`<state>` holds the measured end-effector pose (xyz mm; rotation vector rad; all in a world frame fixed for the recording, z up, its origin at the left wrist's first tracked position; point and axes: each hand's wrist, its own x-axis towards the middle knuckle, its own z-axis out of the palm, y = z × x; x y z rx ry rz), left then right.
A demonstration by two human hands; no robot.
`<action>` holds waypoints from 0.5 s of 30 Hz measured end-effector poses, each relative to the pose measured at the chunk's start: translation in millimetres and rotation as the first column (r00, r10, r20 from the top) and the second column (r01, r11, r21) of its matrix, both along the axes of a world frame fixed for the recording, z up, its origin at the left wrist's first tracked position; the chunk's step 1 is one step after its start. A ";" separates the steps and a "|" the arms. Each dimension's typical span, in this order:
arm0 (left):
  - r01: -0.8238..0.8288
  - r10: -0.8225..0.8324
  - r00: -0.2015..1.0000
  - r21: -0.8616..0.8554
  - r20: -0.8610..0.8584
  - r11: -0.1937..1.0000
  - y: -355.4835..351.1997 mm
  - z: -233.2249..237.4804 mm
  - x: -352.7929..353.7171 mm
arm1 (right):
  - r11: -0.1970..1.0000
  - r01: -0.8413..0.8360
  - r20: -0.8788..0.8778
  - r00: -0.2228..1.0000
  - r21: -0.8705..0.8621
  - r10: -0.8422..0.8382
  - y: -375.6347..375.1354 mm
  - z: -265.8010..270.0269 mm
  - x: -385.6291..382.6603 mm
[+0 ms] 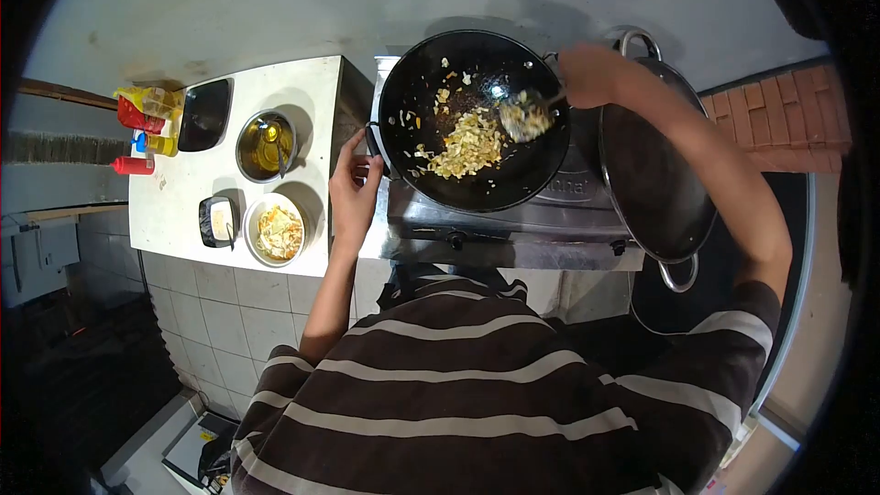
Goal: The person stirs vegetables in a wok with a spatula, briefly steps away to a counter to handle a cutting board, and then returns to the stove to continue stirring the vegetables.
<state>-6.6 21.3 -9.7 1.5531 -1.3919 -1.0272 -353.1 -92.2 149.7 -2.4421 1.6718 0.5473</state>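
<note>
A black wok (513, 174) sits on a gas stove (513, 225) and holds chopped yellow-white food (469, 145). My left hand (353, 188) grips the wok's side handle at its left rim. My right hand (587, 75) is closed on the handle of a metal spatula (524, 115), whose blade is lifted over the wok's right side with some food on it.
A second dark wok (651, 174) stands to the right of the stove. On the white counter (302, 92) to the left are a steel bowl of oil (265, 145), a white bowl of food (278, 231), a small black dish (217, 220), a black tray (203, 114) and bottles (147, 124).
</note>
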 end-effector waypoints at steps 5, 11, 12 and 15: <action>-0.020 0.016 0.998 -0.064 -0.067 0.998 -1.4 -9.4 1.0 | 0.754 0.277 0.128 0.894 0.596 -0.430 8.1 -71.7 -13.3; -0.014 0.008 0.994 -0.052 -0.113 0.999 -2.7 -8.8 5.5 | 0.972 0.186 0.596 0.767 0.146 -0.236 111.3 -94.5 10.1; -0.006 0.002 0.994 -0.045 -0.106 0.999 -2.8 -7.6 5.3 | 0.971 0.189 0.592 0.770 0.145 -0.239 126.8 -83.2 17.7; -0.013 0.010 0.994 -0.027 -0.107 1.000 -3.6 -8.4 5.9 | 0.984 0.176 0.632 0.766 -0.038 -0.113 166.8 -39.5 39.0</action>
